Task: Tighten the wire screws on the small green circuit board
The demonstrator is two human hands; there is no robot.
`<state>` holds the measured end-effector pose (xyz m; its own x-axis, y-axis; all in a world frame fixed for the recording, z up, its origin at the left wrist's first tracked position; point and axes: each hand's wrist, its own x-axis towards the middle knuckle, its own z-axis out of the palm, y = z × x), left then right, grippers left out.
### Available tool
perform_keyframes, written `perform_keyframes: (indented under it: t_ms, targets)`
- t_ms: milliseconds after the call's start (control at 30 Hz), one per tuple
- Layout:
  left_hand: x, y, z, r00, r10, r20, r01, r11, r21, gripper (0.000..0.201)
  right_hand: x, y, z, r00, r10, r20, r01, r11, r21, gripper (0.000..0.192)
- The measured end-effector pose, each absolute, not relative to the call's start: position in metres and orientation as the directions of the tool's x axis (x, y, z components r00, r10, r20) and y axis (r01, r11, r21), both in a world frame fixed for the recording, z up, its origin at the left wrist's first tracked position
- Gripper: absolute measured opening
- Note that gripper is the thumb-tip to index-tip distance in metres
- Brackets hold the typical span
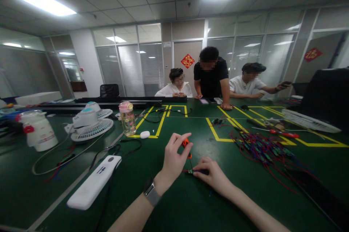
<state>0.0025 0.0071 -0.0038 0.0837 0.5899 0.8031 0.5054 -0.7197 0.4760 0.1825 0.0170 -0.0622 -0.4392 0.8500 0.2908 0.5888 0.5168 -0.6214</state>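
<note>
My left hand (pixel 172 159) pinches the orange handle of a small screwdriver (pixel 186 142) that stands nearly upright. Its thin shaft points down at a small green circuit board (pixel 190 171) on the table. Whether the tip sits in a screw is too small to make out. My right hand (pixel 214 174) grips the board's right end between thumb and fingers. A short red wire sticks out from the board's left side. A watch is on my left wrist.
A heap of boards with red and blue wires (pixel 263 146) lies to the right, near a red-handled screwdriver (pixel 285 133). On the left are a white power bank-like block (pixel 94 183), a drink bottle (pixel 127 119), a fan (pixel 91 128) and a white jug (pixel 39 130). Three people are across the table.
</note>
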Motion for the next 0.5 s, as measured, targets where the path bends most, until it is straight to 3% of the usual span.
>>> perform_keyframes:
  t_ms: [167, 400, 500]
  targets:
    - [0.0035, 0.0048, -0.0028, 0.117, 0.619, 0.776, 0.461, -0.726, 0.510, 0.037, 0.1833, 0.0173, -0.0624, -0.442, 0.849, 0.290, 0.584, 0.518, -0.626, 0.013]
    - [0.0019, 0.0039, 0.0026, 0.055, 0.591, 0.805, 0.469, -0.727, 0.502, 0.017, 0.1830, 0.0177, -0.0624, -0.439, 0.852, 0.285, 0.599, 0.514, -0.614, 0.014]
    - [0.0018, 0.0017, 0.0049, 0.110, 0.599, 0.793, 0.408, -0.755, 0.513, 0.027, 0.1832, 0.0175, -0.0616, -0.442, 0.853, 0.277, 0.599, 0.510, -0.617, 0.015]
